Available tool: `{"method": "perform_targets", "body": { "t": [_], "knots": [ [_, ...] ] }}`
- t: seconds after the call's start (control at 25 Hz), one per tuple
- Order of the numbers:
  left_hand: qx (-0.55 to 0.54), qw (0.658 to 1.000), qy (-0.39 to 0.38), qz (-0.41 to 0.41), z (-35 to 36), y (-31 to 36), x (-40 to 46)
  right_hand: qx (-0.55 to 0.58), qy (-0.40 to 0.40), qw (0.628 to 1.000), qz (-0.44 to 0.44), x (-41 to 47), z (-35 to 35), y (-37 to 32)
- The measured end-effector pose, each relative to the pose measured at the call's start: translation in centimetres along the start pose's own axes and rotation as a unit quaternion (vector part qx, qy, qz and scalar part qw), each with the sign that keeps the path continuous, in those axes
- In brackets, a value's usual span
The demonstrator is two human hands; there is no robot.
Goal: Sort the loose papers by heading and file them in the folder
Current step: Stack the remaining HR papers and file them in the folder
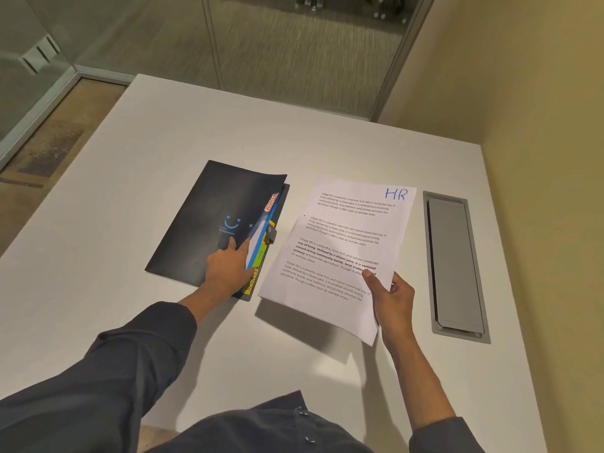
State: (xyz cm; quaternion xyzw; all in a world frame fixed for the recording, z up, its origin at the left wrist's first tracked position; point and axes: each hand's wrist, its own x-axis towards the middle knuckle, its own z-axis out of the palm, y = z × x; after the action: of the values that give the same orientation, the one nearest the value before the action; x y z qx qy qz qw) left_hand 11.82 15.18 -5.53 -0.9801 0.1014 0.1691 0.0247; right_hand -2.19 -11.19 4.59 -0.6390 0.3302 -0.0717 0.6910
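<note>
1. Left hand [228, 268] presses flat, fingers spread, on the dark folder [209, 220] mid-worktop [183, 125].
2. Right hand [390, 297] pinches the HR papers [340, 253] at their right edge, raised beside the folder.
3. Bare worktop surrounds both.

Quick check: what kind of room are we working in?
Likely an office meeting room: a plain white table with a grey metal cable hatch set flush in it, and frosted glass partition walls beyond.

Dim warm indoor light; soft shadows under paper [343, 253], toward viewer; wide-angle bending at edges; slight softness throughout.
</note>
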Motion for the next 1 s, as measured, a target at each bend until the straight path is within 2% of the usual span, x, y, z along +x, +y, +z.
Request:
{"method": "perform_targets", "body": {
  "t": [0.32,0.64,1.0],
  "knots": [
    [0.028,0.999,0.007,0.031,-0.8,-0.6,0.1,0.002,-0.002,1.000,-0.005,0.1,0.0,0.1],
    [0.027,0.999,0.025,-0.013,0.7,0.2,0.3,-0.005,0.006,1.000,-0.002,0.1,-0.5,0.4],
    [0.058,0.998,-0.024,-0.002,0.9,0.7,0.6,-0.004,0.005,1.000,-0.001,0.0,-0.6,0.4]
  ]
}}
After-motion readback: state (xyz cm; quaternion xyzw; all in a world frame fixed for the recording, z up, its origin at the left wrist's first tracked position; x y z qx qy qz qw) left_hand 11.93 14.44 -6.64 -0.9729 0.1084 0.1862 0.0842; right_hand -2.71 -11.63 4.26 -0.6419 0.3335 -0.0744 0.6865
